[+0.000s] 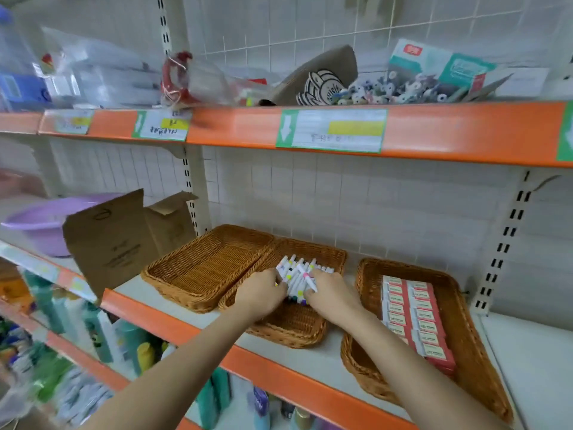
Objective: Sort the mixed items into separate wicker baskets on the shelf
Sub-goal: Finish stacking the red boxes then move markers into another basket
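Three wicker baskets stand side by side on the middle shelf. The left basket holds nothing. In the middle basket lies a bunch of white markers with coloured caps. My left hand grips the bunch from the left and my right hand grips it from the right, both inside the middle basket. The right basket holds two rows of small red and white boxes.
A folded cardboard box leans left of the baskets, with a purple basin behind it. The orange shelf edge runs in front. The upper shelf carries bags and boxes. Bottles fill the lower shelf.
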`<state>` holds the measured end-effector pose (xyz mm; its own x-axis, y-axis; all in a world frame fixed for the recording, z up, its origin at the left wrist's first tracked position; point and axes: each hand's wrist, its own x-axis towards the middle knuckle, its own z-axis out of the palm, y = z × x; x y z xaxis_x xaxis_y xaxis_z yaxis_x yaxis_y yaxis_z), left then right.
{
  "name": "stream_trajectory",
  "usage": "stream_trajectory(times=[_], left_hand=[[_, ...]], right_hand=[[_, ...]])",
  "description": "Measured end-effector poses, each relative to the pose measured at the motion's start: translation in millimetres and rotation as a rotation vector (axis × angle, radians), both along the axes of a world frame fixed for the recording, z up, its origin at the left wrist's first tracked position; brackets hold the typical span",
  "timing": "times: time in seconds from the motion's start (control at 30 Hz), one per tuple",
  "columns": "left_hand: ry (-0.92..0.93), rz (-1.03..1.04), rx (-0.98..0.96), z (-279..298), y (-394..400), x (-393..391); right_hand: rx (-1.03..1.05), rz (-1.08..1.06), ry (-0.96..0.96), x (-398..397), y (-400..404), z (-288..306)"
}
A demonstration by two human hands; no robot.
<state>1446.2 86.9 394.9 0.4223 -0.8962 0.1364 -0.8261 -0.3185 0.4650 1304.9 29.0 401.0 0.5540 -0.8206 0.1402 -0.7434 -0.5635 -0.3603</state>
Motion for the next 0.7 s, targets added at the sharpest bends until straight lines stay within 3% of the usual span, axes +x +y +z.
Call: stream_trajectory(times=[0.2, 0.5, 0.7], left_hand=[[0.054, -0.075, 0.041, -4, -39, 20], [-0.041, -0.185, 0.134, -11, -87, 27], [-0.178, -0.325, 0.093, -18, -101, 27]], right_hand=[[-0.001, -0.033, 0.109, 24, -37, -6], [0.03, -0.077, 0.347, 51, -66, -20], [0.021, -0.115, 0.393, 55, -62, -18]])
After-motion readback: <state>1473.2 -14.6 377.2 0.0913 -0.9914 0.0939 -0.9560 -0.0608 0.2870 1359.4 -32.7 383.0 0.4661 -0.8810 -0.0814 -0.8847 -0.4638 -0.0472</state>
